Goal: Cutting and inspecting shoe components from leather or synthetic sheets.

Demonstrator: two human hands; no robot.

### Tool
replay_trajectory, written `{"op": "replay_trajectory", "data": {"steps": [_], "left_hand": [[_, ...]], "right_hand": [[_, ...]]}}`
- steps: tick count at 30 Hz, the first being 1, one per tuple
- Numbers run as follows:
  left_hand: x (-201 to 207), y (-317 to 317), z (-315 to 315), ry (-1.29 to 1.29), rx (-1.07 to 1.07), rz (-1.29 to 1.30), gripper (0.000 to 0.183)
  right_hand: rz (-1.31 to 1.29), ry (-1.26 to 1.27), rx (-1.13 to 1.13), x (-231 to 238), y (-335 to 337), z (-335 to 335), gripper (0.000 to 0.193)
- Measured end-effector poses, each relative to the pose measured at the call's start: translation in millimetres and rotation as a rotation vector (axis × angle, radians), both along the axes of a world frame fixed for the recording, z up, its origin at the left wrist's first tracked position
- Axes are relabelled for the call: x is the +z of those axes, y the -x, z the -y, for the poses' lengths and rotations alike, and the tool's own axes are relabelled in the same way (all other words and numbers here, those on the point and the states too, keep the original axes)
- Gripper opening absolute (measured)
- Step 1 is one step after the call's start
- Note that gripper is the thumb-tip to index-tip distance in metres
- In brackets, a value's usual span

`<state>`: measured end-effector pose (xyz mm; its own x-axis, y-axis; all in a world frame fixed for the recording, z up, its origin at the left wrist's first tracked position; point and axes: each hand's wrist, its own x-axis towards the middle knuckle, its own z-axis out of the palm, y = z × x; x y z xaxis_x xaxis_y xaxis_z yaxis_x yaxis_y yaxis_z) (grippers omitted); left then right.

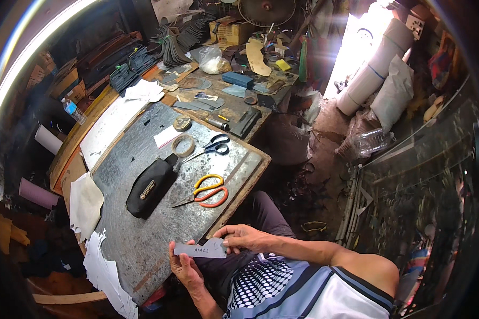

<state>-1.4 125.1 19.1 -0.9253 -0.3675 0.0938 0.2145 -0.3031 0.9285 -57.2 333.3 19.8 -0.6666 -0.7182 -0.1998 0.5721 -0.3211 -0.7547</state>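
From the left hand [185,268], a free passage goes over the lower part of the tabletop [149,239], between the white paper scraps [102,268] at its left edge and the black pouch [150,187]. Ahead of the right hand [244,237], the yellow-and-orange scissors [195,196] make an obstacle; beyond them lie dark-handled scissors [212,148] and a tape roll [184,154]. Right of both scissors, a bare strip runs along the edge.

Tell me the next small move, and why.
I'd probably lower the flat grey piece with one rounded end onto the worn grey tabletop: the left hand and right hand hold its opposite ends by the near edge, and bare surface lies beside the oblong black pouch.
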Motion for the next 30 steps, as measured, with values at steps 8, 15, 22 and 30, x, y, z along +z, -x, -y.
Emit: {"op": "replay_trajectory", "data": {"steps": [8, 15, 22, 30], "left_hand": [[-5, -2, 6, -0.069, 0.096, 0.094, 0.059], [5, -2, -1, -0.013, 0.039, 0.12, 0.055], [1, -1, 2, -0.102, 0.018, 0.043, 0.047], [-1, -4, 8, -0.184, -0.015, -0.007, 0.048]], "right_hand": [[0.042, -0.004, 0.007, 8, 0, 0, 0.04], [0.078, -0.058, -0.024, 11, 0, 0, 0.038], [0.133, -0.075, -0.041, 13, 0, 5, 0.036], [0.089, -0.084, -0.036, 11, -2, 6, 0.034]]}}
